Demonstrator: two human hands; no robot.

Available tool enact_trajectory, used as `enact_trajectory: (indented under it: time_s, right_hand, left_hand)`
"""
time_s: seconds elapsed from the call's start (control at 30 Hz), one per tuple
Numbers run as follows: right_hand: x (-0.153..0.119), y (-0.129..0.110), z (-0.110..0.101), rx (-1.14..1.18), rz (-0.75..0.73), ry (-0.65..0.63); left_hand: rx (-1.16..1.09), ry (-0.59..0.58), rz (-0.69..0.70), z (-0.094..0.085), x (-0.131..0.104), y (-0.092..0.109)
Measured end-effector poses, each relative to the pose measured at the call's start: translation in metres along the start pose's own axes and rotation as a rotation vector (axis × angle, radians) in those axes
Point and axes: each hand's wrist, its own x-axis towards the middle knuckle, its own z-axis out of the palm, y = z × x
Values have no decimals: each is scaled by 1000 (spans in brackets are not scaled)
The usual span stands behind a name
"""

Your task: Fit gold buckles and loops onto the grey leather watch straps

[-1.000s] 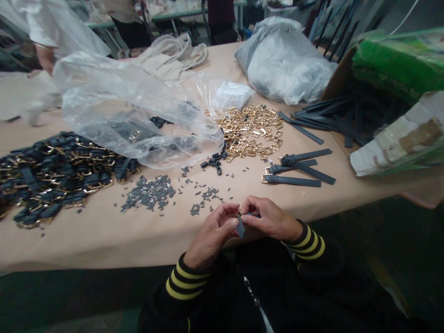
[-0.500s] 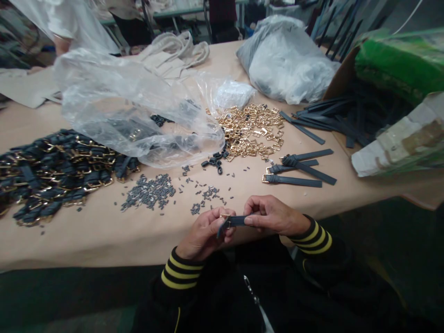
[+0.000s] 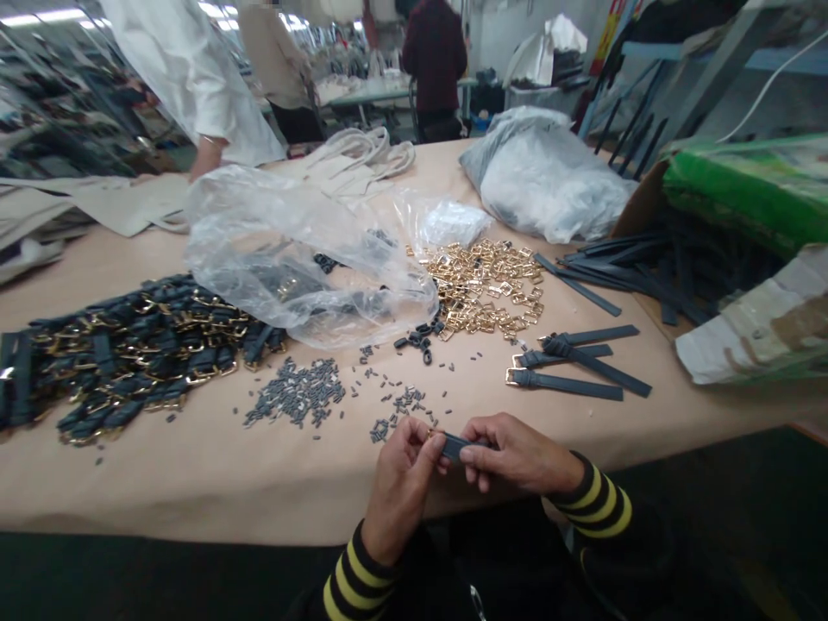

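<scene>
Between my two hands is a dark grey buckle strap [image 3: 454, 446], held over the table's near edge. My left hand [image 3: 406, 470] pinches its buckle end, and a bit of gold metal shows at the fingertips. Fingers and thumb of my right hand [image 3: 511, 448] are closed on the strap's other part. The fingers hide most of the buckle. Just beyond my hands lie small dark pieces [image 3: 407, 401]. Several buckled straps [image 3: 569, 385] rest to the right, and a heap of gold buckles [image 3: 488, 285] lies farther back.
A large pile of buckled straps [image 3: 148, 354] covers the left. Clear plastic bags [image 3: 310, 259] lie mid-table, beside a heap of small dark pieces [image 3: 297, 392]. At right, a carton [image 3: 750, 302] holds loose straps [image 3: 673, 267]. A person in white [image 3: 200, 86] stands across the table.
My left thumb and fingers have closed over the buckle end, and the strap's hanging tip is no longer seen. The view has tilted up, showing more of the room.
</scene>
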Motion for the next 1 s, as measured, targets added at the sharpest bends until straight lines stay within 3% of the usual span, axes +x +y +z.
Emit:
enact_trajectory:
  time_s: [0.23, 0.4, 0.43, 0.53, 0.6, 0.67, 0.8, 1.0]
  right_hand:
    - [9, -11, 0, -494, -114, 140]
    - [39, -31, -20, -674, -150, 21]
    - [50, -35, -25, -714, -142, 54]
    - [87, -42, -38, -1003, -30, 430]
    - [109, -43, -41, -1073, 27, 515]
    - [122, -42, -40, -1106, 63, 520]
    - [124, -42, -29, -1163, 82, 465]
    - [101, -46, -20, -1179, 36, 446]
  left_hand:
    - [155, -204, -79, -18, 9, 5]
    - [167, -160, -21, -23, 13, 6]
    - [147, -141, -27, -23, 14, 4]
    - [114, -91, -41, -21, 15, -2]
    - [105, -67, -43, -20, 17, -5]
    - [91, -58, -46, -20, 17, -6]
    - [51, -48, -48, -20, 19, -8]
    - [25, 5, -16, -18, 22, -8]
